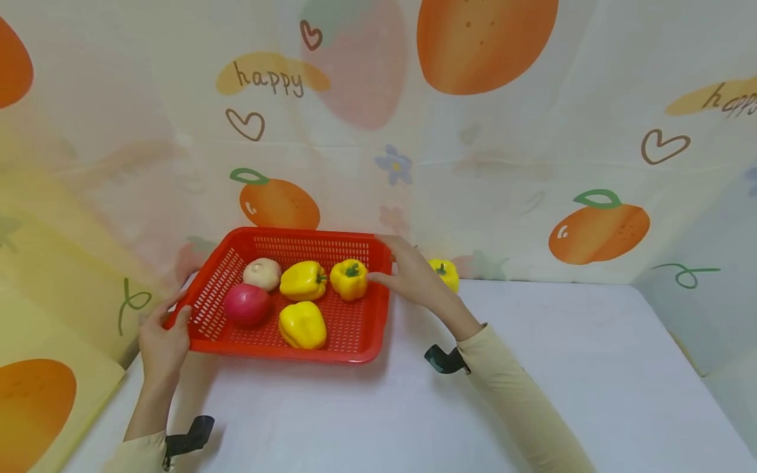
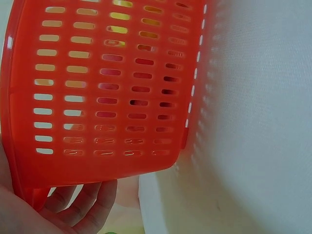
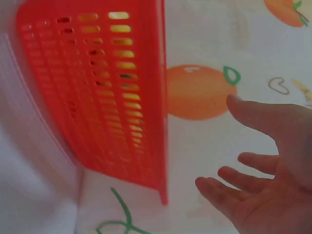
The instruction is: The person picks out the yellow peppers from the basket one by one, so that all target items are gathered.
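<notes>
A red plastic basket [image 1: 284,353] with slotted walls sits at the left of the table. Inside lie three yellow bell peppers [image 1: 303,325], a round pinkish-red item [image 1: 247,305] and a rounded whitish item [image 1: 262,274]. My left hand [image 1: 162,345] grips the left rim, thumb on top and fingers underneath, as the left wrist view shows. Beside the right end of the basket is my right hand [image 1: 411,272], fingers spread and holding nothing; the right wrist view [image 3: 273,170] shows a gap between its fingertips and the rim. Another yellow bell pepper [image 1: 445,276] stands behind my right wrist, partly hidden.
The white tabletop [image 1: 532,368] extends to the right and in front of the basket. Behind it hangs a pale cloth [image 1: 473,171] printed with fruit, hearts and words. A yellowish cloth panel [image 1: 59,295] borders the left side.
</notes>
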Demonstrator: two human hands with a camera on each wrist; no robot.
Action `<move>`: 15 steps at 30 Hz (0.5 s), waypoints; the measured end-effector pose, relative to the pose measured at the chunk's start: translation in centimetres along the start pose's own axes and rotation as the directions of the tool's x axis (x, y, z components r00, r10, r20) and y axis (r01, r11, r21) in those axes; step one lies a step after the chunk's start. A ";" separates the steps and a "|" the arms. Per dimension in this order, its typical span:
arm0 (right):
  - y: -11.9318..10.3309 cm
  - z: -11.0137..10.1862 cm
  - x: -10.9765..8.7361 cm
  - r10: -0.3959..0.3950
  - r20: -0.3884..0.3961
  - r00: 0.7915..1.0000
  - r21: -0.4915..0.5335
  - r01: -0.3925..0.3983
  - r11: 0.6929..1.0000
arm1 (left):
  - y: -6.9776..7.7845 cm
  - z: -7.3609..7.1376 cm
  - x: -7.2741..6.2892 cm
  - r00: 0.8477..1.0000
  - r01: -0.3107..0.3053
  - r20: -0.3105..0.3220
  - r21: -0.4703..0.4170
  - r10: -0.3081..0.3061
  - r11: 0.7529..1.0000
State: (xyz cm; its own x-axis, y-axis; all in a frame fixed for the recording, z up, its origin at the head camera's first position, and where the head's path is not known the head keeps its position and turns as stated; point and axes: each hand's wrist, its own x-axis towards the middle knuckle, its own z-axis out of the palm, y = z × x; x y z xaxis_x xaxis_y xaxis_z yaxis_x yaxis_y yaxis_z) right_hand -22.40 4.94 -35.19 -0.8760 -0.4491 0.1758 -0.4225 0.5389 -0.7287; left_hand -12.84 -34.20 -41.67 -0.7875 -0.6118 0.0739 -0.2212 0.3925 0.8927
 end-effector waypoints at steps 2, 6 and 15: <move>0.0 0.9 0.6 0.030 0.005 1.000 0.092 -0.030 0.995 | 0.0 0.1 0.1 1.000 0.005 -0.003 0.002 -0.005 1.000; 0.0 2.4 1.8 0.102 0.009 0.995 0.215 -0.102 0.971 | 0.0 0.0 0.3 1.000 0.027 0.008 0.009 -0.028 1.000; -0.8 4.5 3.8 0.182 0.116 0.976 0.069 -0.191 0.979 | -0.2 -0.2 0.3 0.999 0.034 0.011 -0.007 -0.034 0.999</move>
State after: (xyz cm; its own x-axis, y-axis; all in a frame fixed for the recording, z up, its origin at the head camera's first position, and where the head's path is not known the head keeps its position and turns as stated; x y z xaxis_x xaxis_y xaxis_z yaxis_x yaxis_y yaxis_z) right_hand -24.31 -0.42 -36.96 -0.9053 -0.4230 -0.0380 -0.2305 0.5645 -0.7926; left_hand -12.90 -34.58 -41.76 -0.7858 -0.6173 0.0383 -0.2439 0.3662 0.8980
